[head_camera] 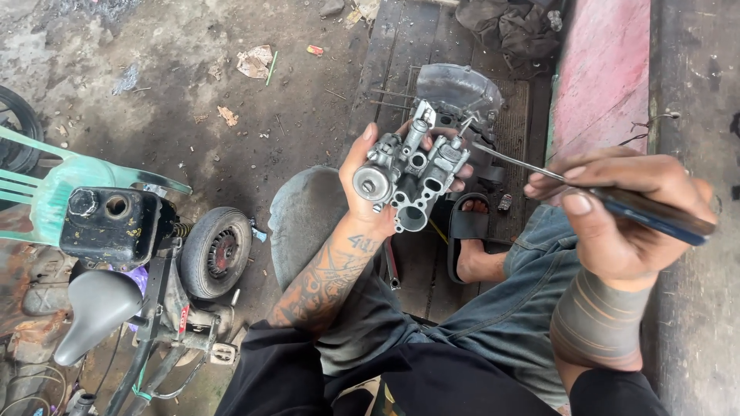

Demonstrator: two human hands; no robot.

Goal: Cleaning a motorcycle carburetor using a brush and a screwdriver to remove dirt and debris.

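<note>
Right hand [617, 223] pinches screwdriver [586, 189]; left grip [378, 181] clasps carburetor [412, 173]; grimy concrete floor [193, 100].

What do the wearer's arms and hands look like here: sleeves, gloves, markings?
No gloves: both hands are bare. The left forearm carries dense dark tattoos, with more inked at the wrist below the left hand. The right forearm has a broad dark band tattoo with thin parallel lines, below the right hand. Black sleeves are pushed up to about the elbows.
</note>
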